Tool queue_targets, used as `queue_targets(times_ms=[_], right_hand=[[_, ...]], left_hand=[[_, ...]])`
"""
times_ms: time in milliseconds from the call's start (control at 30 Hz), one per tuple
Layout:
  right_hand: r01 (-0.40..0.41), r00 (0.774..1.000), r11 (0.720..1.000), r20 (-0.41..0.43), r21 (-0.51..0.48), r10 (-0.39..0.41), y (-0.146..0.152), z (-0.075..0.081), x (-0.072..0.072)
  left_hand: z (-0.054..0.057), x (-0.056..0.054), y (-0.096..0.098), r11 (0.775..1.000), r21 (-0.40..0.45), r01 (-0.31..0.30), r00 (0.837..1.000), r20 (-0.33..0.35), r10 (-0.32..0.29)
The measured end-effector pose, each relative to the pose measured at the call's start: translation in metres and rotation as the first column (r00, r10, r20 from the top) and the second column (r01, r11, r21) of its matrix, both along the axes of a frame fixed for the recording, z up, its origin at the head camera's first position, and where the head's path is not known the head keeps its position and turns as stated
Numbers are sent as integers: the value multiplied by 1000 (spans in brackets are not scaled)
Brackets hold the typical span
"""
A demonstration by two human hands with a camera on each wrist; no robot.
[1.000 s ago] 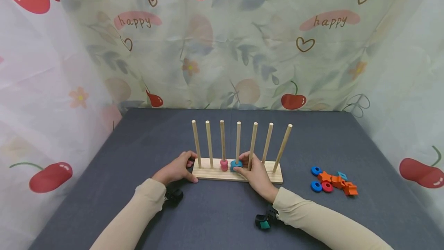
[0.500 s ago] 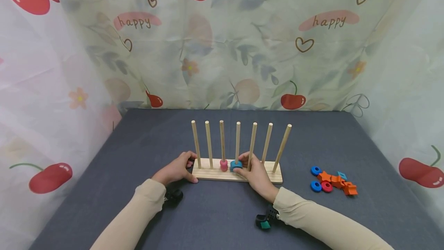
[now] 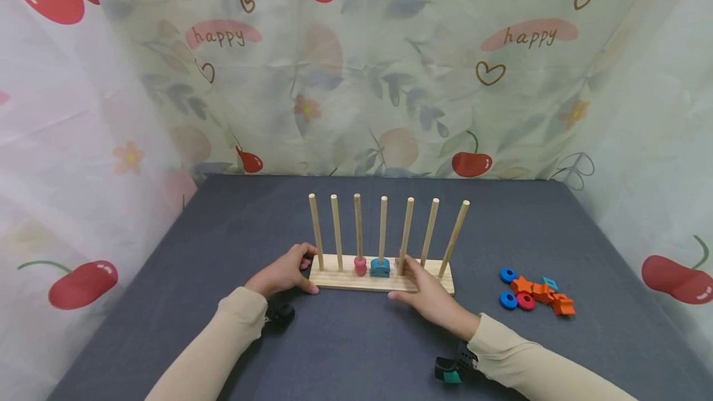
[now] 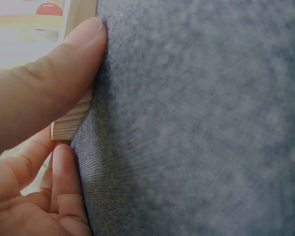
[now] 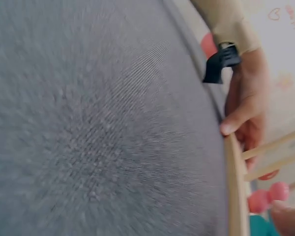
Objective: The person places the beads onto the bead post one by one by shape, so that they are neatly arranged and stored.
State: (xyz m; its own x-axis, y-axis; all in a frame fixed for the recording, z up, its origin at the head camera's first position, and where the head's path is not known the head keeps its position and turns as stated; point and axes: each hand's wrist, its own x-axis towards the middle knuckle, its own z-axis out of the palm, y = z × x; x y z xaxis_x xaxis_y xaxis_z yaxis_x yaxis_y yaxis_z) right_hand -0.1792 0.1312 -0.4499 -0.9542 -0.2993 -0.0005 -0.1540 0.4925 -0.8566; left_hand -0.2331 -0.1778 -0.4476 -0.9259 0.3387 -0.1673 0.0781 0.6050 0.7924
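Note:
A wooden peg board (image 3: pixel 334 279) with a row of upright pegs stands on the table. My left hand (image 3: pixel 283 273) holds its left end. In the left wrist view the thumb lies along the front edge of the wood, with fingers at the end and behind. A pink double-bulbed bead (image 3: pixel 360 266) sits at the bottom of the third peg from the left. On the fourth peg rests a blue block (image 3: pixel 380 268). My right hand (image 3: pixel 433 302) is just right of that block, apart from it, fingers extended around the board's front and holding nothing. The right wrist view is blurred.
Loose pieces lie right of the board: blue rings (image 3: pixel 507 300), a red ring (image 3: pixel 525 301), an orange star (image 3: pixel 522 284), other orange shapes (image 3: pixel 563 304) and a light-blue square (image 3: pixel 549 282). A printed curtain (image 3: pixel 356 79) closes off the table's back and sides.
My right hand has let go of the blue block and drawn back to the right and toward me. The block stays on its peg. The left hand keeps its place.

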Motion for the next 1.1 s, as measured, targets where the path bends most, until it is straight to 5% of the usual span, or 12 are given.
queue_targets(times_ms=[300, 467, 767, 1100], right_hand=[[-209, 971, 976, 129, 55, 201, 39, 37, 18], [-232, 968, 972, 109, 40, 227, 67, 68, 26], [-38, 997, 998, -71, 43, 41, 126, 100, 32], [136, 989, 986, -77, 100, -129, 193, 85, 13]], left_hand=[[-2, -2, 1, 999, -27, -40, 999, 36, 41], [-2, -2, 2, 999, -24, -45, 998, 43, 46], [-5, -4, 2, 998, -36, -51, 998, 47, 52], [-4, -3, 3, 998, -36, -58, 997, 57, 60]])
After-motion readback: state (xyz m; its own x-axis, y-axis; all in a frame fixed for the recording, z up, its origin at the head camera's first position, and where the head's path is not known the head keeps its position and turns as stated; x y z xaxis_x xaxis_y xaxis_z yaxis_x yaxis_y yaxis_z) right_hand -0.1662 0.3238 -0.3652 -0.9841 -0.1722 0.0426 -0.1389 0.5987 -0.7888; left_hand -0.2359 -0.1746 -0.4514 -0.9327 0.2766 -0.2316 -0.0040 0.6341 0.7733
